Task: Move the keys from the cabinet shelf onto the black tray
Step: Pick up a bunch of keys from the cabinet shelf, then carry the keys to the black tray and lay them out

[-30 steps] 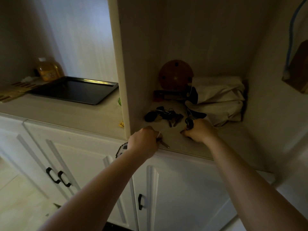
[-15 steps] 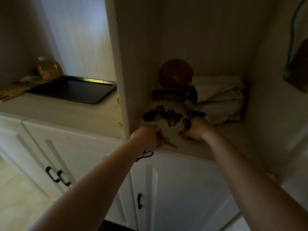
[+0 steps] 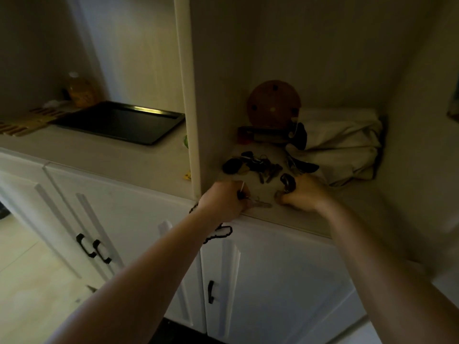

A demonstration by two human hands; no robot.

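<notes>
A dark bunch of keys (image 3: 258, 166) lies on the cabinet shelf (image 3: 352, 204), behind both hands. My left hand (image 3: 223, 202) is closed at the shelf's front edge on a silver key (image 3: 260, 204), and a black beaded cord (image 3: 218, 232) dangles below the wrist. My right hand (image 3: 304, 194) is curled around a key with a dark head (image 3: 287, 182). The black tray (image 3: 119, 122) sits on the counter to the left, past the cabinet's upright panel (image 3: 191, 120).
At the back of the shelf are a round brown wooden piece (image 3: 273, 103) and a cream cloth bag (image 3: 342, 142). An amber bottle (image 3: 79, 89) and wooden slats (image 3: 24, 122) stand left of the tray. White doors with black handles (image 3: 93, 248) are below.
My left hand has drawn the silver key towards the shelf's front edge, and the beaded cord now hangs down under the wrist. My right hand stays on the dark-headed key.
</notes>
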